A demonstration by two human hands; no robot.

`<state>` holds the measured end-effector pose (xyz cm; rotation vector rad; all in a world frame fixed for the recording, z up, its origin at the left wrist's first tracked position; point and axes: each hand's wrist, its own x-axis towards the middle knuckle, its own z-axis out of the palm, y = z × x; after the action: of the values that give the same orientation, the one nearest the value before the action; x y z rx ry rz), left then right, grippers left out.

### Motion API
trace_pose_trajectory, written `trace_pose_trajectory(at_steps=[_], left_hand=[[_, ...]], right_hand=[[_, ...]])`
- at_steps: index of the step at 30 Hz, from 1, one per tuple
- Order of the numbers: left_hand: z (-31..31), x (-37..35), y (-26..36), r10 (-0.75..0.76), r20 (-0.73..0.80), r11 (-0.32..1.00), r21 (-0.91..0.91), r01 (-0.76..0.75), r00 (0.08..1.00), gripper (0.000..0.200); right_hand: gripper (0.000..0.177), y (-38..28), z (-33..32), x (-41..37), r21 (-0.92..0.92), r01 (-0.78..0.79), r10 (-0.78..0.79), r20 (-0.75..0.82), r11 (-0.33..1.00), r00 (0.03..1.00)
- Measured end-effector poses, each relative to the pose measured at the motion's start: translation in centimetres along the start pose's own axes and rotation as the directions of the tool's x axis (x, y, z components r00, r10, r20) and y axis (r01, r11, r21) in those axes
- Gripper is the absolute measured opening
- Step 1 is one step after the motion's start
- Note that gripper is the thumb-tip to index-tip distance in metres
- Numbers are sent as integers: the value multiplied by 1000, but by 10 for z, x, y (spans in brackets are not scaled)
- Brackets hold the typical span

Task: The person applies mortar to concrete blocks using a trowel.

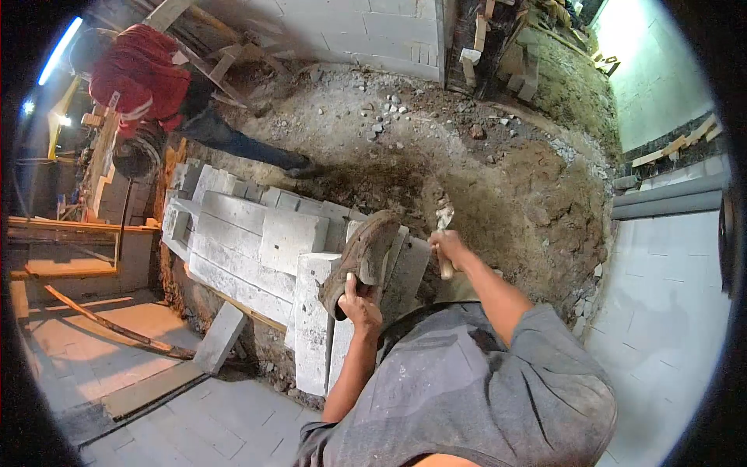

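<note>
A worn, dirt-caked brown shoe point(366, 243) is held up over the pale blocks. My left hand point(359, 305) grips it at its heel opening, thumb on the rim. To the right, my right hand point(451, 247) is closed round the light handle of a small trowel point(444, 218). Its short blade looks smeared with something pale and points away from me, above the dirt floor. Shoe and trowel are apart.
Stacked pale blocks point(233, 226) lie to the left and under the shoe. A person in a red jacket point(140, 74) bends at the upper left. Rubble point(381, 117) is strewn over the dirt floor point(498, 179). A white block wall point(661, 311) stands at right.
</note>
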<state>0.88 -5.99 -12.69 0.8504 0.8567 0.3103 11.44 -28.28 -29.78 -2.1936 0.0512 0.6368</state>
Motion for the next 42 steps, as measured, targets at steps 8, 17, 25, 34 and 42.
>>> trace_pose_trajectory(at_steps=[8,17,25,34,42], left_hand=[[-3,2,3,-17,-13,1000,13,18,1000,25],[-11,6,1,-71,43,997,7,71,997,29],[-9,4,-2,-57,25,998,5,56,998,31],[-15,9,2,-170,36,983,-58,172,985,31],[-7,14,13,-254,8,966,-49,254,967,31]], right_hand=[[44,-19,29,3,820,-559,290,509,124,811],[45,-23,-9,-118,592,-735,355,643,331,678],[36,31,29,-67,215,-195,219,-98,957,971],[43,-76,28,-92,-561,-31,221,275,827,936],[42,-94,-74,-141,-591,-46,382,457,805,803]])
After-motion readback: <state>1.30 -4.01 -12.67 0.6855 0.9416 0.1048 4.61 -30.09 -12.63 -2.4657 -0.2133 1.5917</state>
